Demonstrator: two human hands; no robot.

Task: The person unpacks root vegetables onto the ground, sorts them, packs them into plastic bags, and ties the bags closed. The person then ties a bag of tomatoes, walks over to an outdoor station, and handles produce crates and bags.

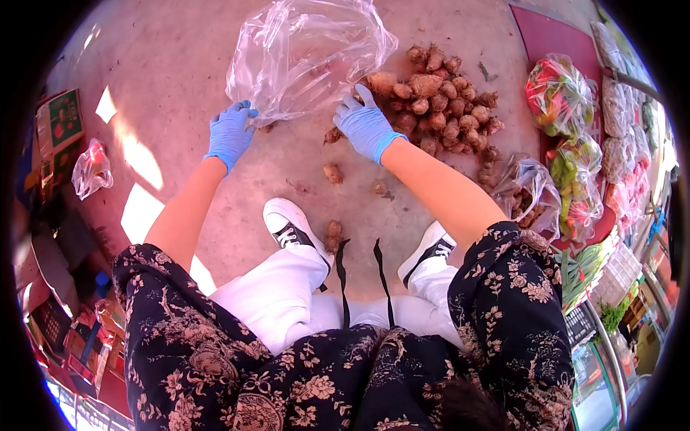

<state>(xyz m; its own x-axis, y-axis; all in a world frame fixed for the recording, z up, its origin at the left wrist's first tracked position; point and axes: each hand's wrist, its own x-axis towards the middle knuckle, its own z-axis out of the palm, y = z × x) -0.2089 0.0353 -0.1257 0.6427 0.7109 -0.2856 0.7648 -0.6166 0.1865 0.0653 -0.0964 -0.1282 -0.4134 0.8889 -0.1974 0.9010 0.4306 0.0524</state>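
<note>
A large clear plastic bag [305, 61] billows out in front of me, its near edge stretched between my two blue-gloved hands. At the bag's lower left corner, my left hand [231, 135] is closed on the plastic. My right hand [368, 126] grips the bag's right side, though its fingertips are partly hidden. Just beyond that hand lies a heap of brown, hairy taro-like tubers [449, 100] on the floor. A few loose tubers [333, 173] are scattered below the bag and near my shoes.
On the right, a filled plastic bag of tubers [530, 197] sits beside bagged red and green peppers [559, 97]. Leafy green onions [586, 269] lie lower down. To the left are a small plastic bag [93, 169] and a cardboard box [61, 122]. Sunlight patches cross the concrete floor.
</note>
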